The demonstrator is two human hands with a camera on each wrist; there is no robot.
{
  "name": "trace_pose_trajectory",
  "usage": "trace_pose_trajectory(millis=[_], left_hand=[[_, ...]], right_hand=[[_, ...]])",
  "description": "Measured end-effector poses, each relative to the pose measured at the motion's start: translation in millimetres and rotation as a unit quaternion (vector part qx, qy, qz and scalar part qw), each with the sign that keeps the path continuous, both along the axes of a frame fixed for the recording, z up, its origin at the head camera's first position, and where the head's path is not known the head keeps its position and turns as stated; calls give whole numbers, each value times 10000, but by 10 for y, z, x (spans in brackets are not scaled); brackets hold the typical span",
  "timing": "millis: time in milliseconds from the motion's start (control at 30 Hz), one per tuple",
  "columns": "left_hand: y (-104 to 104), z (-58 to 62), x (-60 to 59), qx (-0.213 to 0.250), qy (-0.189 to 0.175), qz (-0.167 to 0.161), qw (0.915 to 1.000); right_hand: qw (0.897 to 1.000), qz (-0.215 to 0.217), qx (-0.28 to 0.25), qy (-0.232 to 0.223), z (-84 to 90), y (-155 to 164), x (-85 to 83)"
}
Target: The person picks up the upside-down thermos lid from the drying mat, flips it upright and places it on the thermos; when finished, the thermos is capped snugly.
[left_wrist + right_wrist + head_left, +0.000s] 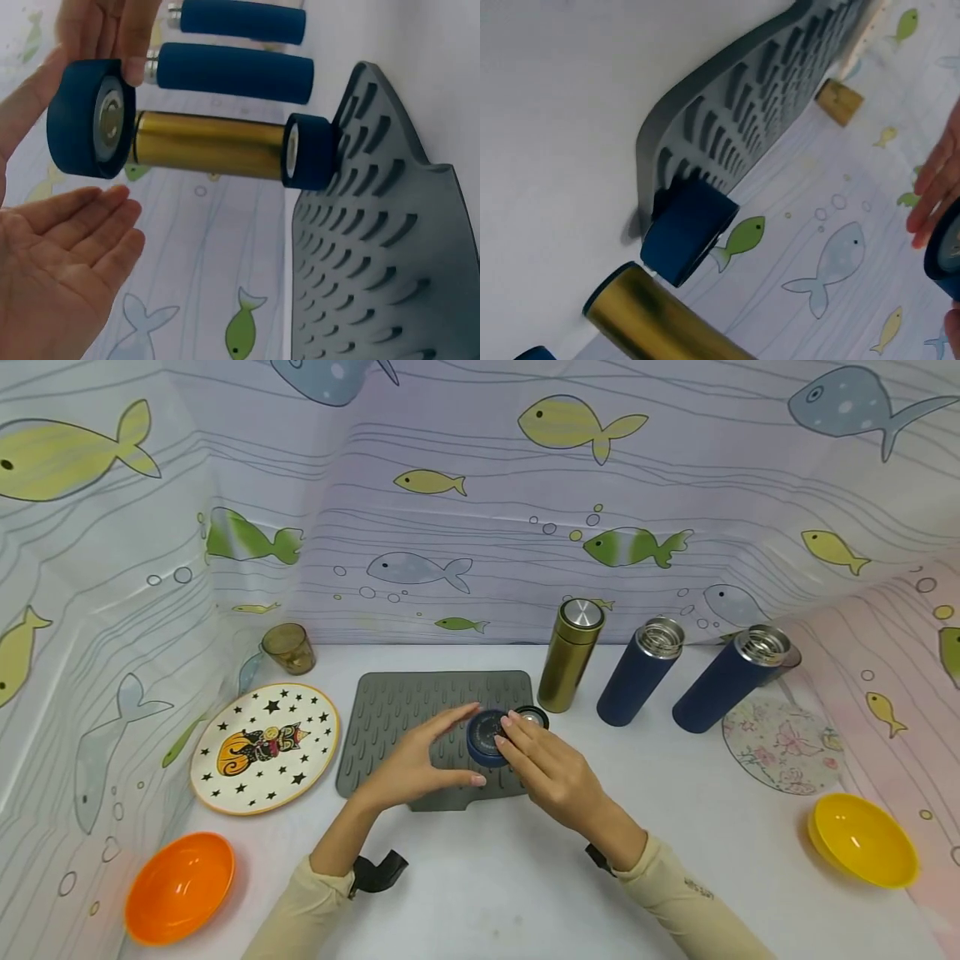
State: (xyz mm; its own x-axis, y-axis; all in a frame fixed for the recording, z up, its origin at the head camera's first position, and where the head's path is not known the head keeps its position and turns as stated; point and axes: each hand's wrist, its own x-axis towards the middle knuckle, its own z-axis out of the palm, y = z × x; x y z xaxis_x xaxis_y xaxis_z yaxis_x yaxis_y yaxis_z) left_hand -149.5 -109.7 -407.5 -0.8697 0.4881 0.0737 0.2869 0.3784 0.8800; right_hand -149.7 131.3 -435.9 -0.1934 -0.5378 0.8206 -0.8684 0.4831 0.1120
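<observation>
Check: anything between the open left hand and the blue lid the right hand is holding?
Nothing visible. The left hand lies open just below the blue lid, which the right hand holds by its rim; only a bare gap separates them.

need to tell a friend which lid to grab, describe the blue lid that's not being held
Find the grey mat mid-table, then its back right corner beside the gold flask. The free lid sits there on the mat; unlike the held lid in the right hand, no fingers grip it.

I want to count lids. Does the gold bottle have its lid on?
Yes, on. The gold bottle stands upright with a silver-topped lid; both blue bottles show open steel mouths.
</observation>
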Motion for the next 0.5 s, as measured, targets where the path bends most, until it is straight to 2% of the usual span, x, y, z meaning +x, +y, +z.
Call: trace_pose_trajectory(millis=[133, 300, 400, 500], left_hand=[[61, -10, -19, 246, -46, -205, 9995], [166, -40, -41, 557, -19, -359, 9978], [242, -43, -56, 686, 75, -360, 9970], [316, -36, -76, 745, 242, -249, 9966]], right_hand=[[9983, 136, -2, 573, -10, 21, -31], [9949, 124, 53, 996, -29, 45, -44], [9935, 129, 52, 1133, -36, 57, -53], [9955, 174, -73, 925, -36, 83, -70]])
